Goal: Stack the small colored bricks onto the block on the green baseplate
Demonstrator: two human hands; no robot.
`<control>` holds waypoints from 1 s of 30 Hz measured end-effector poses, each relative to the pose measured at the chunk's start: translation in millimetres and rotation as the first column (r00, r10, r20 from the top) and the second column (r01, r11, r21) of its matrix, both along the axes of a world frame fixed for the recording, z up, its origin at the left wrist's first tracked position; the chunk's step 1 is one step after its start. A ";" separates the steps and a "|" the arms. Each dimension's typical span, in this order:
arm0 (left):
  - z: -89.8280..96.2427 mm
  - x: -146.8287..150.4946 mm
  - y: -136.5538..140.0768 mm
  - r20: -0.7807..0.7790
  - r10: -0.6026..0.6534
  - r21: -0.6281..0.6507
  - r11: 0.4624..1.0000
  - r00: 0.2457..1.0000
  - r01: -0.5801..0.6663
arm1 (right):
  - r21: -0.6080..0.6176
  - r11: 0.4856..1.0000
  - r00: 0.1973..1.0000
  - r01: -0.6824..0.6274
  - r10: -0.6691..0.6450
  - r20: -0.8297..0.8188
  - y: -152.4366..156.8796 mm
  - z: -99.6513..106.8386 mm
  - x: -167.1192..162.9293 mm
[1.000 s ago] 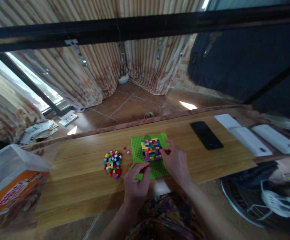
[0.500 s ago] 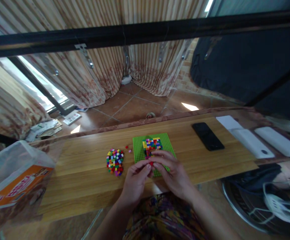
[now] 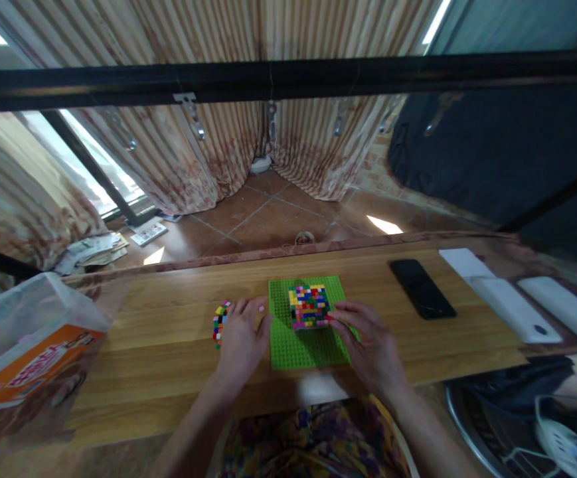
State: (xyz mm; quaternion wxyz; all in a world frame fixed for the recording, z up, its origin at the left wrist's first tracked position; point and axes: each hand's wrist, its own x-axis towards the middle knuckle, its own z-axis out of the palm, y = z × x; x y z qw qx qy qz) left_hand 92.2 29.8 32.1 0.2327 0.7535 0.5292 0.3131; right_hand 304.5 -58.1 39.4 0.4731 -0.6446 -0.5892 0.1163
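A green baseplate lies on the wooden table and carries a block of small multicoloured bricks. At the block's right side, my right hand pinches a small red brick between thumb and fingertips. The brick is close against the block; whether it is pressed in place I cannot tell. My left hand is left of the baseplate, thumb apart from the fingers. It covers much of the loose brick pile. A single pink brick lies by its fingertips.
A black phone lies on the table's right side, near white devices. To the left stands a clear plastic box with an orange label. A dark bar crosses above the table's far side, with curtains behind.
My hands have parted. The left moved left from the baseplate to the loose bricks. My right hand brought the red brick to the block's right side. The view has shifted slightly.
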 end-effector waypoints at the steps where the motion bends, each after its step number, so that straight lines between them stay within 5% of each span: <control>1: 1.0 -4.7 10.3 -0.152 -0.002 0.047 0.999 0.988 0.009 | 0.002 1.000 0.999 0.021 -0.021 0.033 2.6 -1.1 4.6; 6: 2.0 -10.3 35.4 -0.525 -0.082 0.018 0.994 0.847 0.108 | -0.020 1.000 0.992 0.012 -0.009 0.124 14.8 -7.1 14.0; 17: -6.5 -3.7 41.9 -0.534 -0.183 -0.067 0.982 0.825 0.174 | -0.057 0.998 0.979 0.004 0.007 0.202 28.9 -16.0 8.2; 24: -16.0 -5.3 47.7 -0.594 -0.187 -0.063 0.980 0.782 0.187 | -0.137 0.988 0.992 0.075 -0.088 -0.091 30.0 -18.9 -0.8; 30: -10.0 -2.5 46.0 -0.609 -0.158 -0.054 0.986 0.777 0.159 | -0.165 0.985 0.874 0.061 -0.132 -0.468 33.4 -29.6 -6.7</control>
